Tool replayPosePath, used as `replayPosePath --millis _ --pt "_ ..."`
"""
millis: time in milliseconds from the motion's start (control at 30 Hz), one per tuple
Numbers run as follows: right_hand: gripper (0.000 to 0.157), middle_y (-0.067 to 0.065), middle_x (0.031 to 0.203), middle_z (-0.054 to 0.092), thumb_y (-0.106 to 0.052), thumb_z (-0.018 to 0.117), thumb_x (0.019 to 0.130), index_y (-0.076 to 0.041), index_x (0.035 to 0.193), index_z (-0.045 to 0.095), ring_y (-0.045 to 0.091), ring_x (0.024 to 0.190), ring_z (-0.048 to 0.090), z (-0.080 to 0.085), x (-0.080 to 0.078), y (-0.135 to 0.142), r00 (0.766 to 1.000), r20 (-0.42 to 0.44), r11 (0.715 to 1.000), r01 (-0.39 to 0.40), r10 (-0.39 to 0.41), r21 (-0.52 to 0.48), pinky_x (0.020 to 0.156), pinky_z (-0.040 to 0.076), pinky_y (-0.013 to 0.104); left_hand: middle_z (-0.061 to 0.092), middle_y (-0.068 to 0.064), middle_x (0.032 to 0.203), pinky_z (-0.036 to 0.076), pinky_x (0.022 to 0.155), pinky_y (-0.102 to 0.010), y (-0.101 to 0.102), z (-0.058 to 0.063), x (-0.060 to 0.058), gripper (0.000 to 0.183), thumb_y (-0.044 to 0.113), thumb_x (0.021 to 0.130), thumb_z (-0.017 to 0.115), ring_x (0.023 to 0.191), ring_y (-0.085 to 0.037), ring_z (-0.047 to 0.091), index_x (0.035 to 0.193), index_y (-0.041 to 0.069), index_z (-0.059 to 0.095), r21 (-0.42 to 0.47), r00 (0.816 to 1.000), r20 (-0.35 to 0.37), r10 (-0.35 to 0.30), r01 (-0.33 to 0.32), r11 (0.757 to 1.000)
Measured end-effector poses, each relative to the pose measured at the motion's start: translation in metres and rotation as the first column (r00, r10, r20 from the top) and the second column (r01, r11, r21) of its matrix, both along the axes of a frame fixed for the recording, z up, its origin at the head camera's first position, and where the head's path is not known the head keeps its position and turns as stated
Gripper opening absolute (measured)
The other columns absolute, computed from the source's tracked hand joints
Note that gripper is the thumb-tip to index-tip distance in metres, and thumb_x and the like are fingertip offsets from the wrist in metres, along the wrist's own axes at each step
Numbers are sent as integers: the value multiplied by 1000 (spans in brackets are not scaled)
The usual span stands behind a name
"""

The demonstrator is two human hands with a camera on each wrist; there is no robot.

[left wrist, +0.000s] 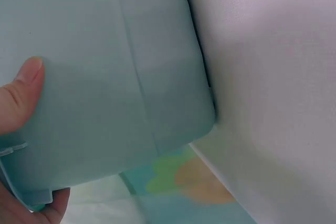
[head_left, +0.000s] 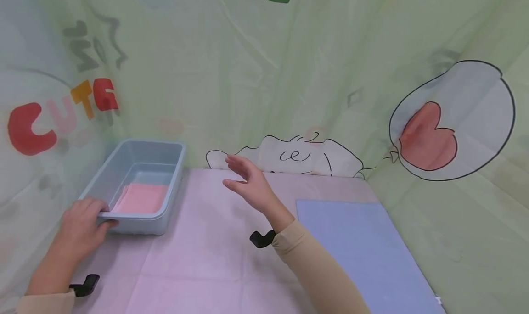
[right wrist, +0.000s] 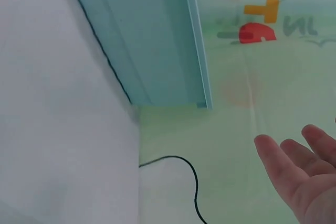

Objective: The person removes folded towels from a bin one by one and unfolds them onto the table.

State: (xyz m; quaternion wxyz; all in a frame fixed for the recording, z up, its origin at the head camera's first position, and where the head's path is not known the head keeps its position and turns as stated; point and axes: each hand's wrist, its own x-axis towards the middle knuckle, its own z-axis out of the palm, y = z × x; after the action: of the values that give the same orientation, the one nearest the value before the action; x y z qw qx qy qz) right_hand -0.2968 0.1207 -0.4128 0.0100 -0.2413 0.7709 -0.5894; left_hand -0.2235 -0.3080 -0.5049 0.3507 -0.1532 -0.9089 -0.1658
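A light blue plastic bin (head_left: 171, 204) stands at the left back of the table, with folded pink cloth (head_left: 142, 198) lying inside it. My left hand (head_left: 82, 224) grips the bin's near rim at the left corner, fingers over the edge and thumb below. In the left wrist view, the thumb (left wrist: 23, 95) lies against the bin's outer wall (left wrist: 100, 103). Held in the air right of the bin, my right hand (head_left: 254, 183) has nothing in it and its fingers are extended. The right wrist view shows the bin's side (right wrist: 147, 40) apart from that hand (right wrist: 304, 177).
A flat blue sheet (head_left: 351, 249) lies on the right of the pale pink tabletop (head_left: 198, 268). Printed curtains (head_left: 231, 75) hang behind and along both sides, close to the bin's left. A black band piece (head_left: 262, 239) sticks out from the right wrist.
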Motion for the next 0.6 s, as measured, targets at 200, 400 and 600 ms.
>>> replayPosePath --millis 200,400,600 --pt "66 4 161 57 -13 77 100 -20 159 50 24 152 53 -2 -1 -5 998 54 999 -32 34 -34 116 54 42 62 -10 76 42 61 -50 4 0 0 54 -8 50 100 70 -34 57 84 4 60 -21 998 -64 -25 24 999" --pt "65 5 160 57 -15 75 101 -20 160 49 23 152 54 -1 -1 -8 997 63 998 -42 45 -47 116 54 42 62 -12 76 41 60 -51 11 -3 4 33 7 80 93 69 -36 58 83 3 61 -6 989 -132 -65 64 998" --pt "65 3 161 57 -15 75 101 -20 160 49 24 153 53 1 -1 -12 996 65 996 -59 63 -64 117 53 43 62 -13 74 40 57 -50 21 -3 10 39 -4 65 96 67 -36 58 82 2 61 3 983 -166 -76 77 997"
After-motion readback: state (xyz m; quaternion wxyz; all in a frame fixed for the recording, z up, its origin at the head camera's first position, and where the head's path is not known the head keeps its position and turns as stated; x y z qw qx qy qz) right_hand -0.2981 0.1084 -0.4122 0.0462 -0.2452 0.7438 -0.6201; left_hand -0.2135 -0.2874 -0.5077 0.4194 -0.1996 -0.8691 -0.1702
